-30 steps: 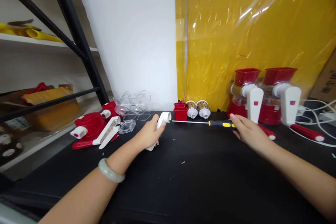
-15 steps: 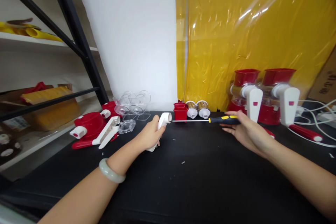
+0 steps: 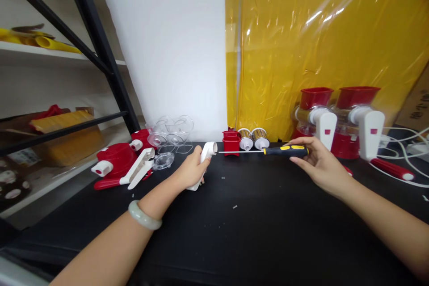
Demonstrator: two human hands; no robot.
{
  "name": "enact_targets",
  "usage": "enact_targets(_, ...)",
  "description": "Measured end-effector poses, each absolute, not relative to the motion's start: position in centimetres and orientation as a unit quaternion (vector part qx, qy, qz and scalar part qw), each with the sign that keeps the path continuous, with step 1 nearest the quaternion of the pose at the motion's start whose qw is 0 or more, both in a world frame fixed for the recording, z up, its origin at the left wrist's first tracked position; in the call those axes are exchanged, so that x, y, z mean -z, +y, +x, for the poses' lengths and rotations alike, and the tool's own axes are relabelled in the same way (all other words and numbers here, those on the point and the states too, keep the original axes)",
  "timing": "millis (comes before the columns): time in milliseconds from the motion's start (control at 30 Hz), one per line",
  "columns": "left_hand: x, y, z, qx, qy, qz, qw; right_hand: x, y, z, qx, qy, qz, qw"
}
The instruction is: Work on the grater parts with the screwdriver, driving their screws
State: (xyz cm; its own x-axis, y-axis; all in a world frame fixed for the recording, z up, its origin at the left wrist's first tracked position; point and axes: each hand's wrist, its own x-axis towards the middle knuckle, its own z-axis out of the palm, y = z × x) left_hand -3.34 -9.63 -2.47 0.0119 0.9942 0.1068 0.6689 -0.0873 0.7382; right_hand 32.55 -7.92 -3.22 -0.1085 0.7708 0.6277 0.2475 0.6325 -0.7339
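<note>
Left of centre, my left hand is closed round a white plastic crank arm, its round socket end facing right. My right hand grips the rear of a black-and-yellow screwdriver between thumb and fingers. The screwdriver lies level, and its thin shaft reaches left to the crank arm's socket. Whether the tip sits on a screw inside, I cannot make out. Just behind the shaft stand small red plastic parts.
Two metal grating drums lie at the back. Clear plastic housings and red bases are on the left. Two assembled red-and-white graters and white cables occupy the right. Small bits lie on the black table.
My right hand has turned about the screwdriver handle, the thumb now below it and the fingers on top. The left hand keeps its hold on the crank arm.
</note>
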Motion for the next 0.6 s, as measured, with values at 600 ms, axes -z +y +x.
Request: enact_targets(600,2.7,-9.5,-3.2,-0.295,0.630,0.674,0.248,3.7,-8.0,32.6,-0.157,-0.733,-0.481,0.455)
